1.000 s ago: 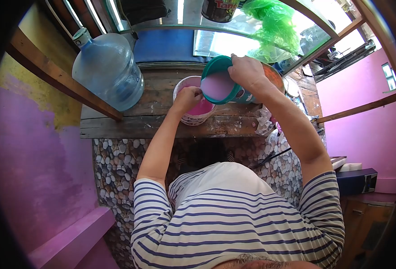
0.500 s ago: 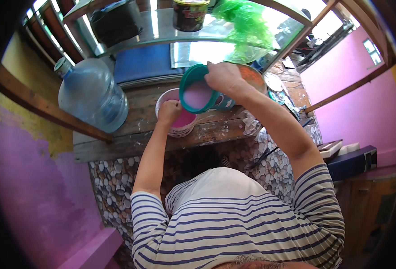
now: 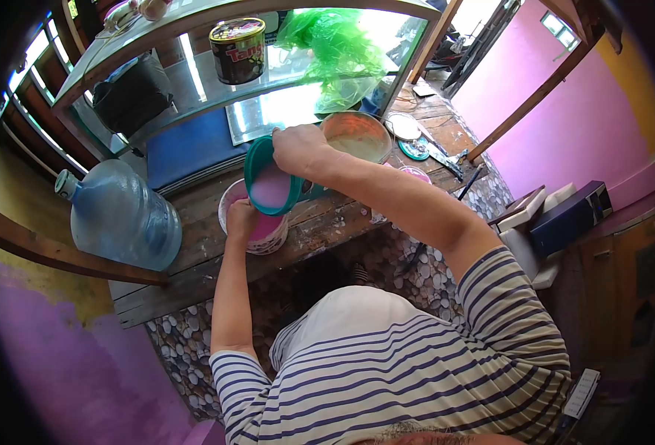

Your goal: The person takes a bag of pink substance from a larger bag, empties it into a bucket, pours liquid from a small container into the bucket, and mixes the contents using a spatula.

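My right hand (image 3: 301, 150) grips the rim of a teal bucket (image 3: 261, 154), which is tipped on its side and holds pale pink liquid (image 3: 272, 187). Below it, partly covered, stands a white bucket (image 3: 269, 242) with brighter pink paint (image 3: 263, 228) inside. My left hand (image 3: 240, 217) is closed at the white bucket, close to the lower lip of the teal one; whatever its fingers hold is hidden. No falling stream of liquid can be made out.
Both buckets are at a wooden bench (image 3: 194, 256). A large clear water jug (image 3: 127, 215) stands left. Behind are a glass case with a brown tin (image 3: 238, 55) and green plastic bag (image 3: 335, 52). An orange-stained bucket (image 3: 357, 133) and teal lid (image 3: 414, 148) lie right.
The view has turned, so the bench and its things appear farther left and lower. The teal bucket stays tipped over the white one, with both hands in much the same places.
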Demonstrator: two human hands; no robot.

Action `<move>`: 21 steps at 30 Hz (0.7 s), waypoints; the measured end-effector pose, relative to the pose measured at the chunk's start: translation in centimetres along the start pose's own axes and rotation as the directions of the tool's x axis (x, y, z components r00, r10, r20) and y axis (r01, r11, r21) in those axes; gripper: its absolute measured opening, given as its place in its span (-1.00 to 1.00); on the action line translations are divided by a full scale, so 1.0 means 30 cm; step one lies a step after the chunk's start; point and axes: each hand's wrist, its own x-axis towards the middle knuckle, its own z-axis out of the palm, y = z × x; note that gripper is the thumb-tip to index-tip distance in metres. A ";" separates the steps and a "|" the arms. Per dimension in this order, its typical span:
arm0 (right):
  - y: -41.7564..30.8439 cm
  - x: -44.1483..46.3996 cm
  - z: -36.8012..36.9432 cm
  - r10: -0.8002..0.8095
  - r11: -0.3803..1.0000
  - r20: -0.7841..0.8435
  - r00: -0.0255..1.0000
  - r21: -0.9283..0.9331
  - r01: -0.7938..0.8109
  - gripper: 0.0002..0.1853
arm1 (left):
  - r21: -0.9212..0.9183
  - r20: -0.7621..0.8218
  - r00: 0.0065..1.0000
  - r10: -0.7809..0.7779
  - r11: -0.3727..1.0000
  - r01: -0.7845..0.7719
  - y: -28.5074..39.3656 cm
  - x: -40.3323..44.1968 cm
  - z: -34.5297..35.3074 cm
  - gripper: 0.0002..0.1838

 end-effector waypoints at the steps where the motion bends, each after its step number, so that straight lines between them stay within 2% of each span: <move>1: -0.007 0.005 0.004 -0.004 1.000 0.012 1.000 0.004 0.004 -0.61 | 0.004 0.000 1.000 -0.009 1.000 0.009 -0.002 -0.001 0.004 -0.61; 3: -0.013 0.003 0.013 -0.006 1.000 0.012 1.000 0.012 0.006 -0.61 | -0.047 -0.025 0.984 0.179 0.983 -0.180 -0.016 -0.011 0.009 -0.67; 5: -0.019 -0.003 0.001 0.005 1.000 0.022 1.000 0.012 -0.005 -0.60 | -0.061 -0.039 0.978 0.205 0.976 -0.207 -0.008 -0.016 -0.003 -0.72; 11: -0.015 0.018 0.024 -0.006 1.000 0.006 1.000 -0.030 0.006 -0.54 | -0.009 -0.075 0.980 0.184 0.983 -0.185 0.005 -0.019 -0.016 -0.70; 14: -0.018 0.018 0.021 -0.009 0.999 0.027 1.000 -0.050 0.010 -0.51 | 0.068 -0.032 0.995 0.090 0.994 -0.088 -0.038 0.014 0.016 -0.69; 17: -0.016 0.025 0.028 -0.008 0.999 0.006 1.000 -0.054 0.009 -0.50 | 0.090 -0.085 0.991 0.101 0.992 -0.093 -0.093 0.033 0.053 -0.72; 19: -0.019 0.023 0.024 -0.021 0.997 0.003 1.000 -0.079 0.021 -0.50 | 0.073 -0.088 0.975 0.202 0.978 -0.196 -0.067 0.008 0.031 -0.77; 21: -0.022 0.025 0.016 -0.018 0.996 0.008 1.000 -0.082 0.019 -0.51 | 0.034 -0.077 0.977 0.198 0.980 -0.196 -0.049 -0.002 0.014 -0.79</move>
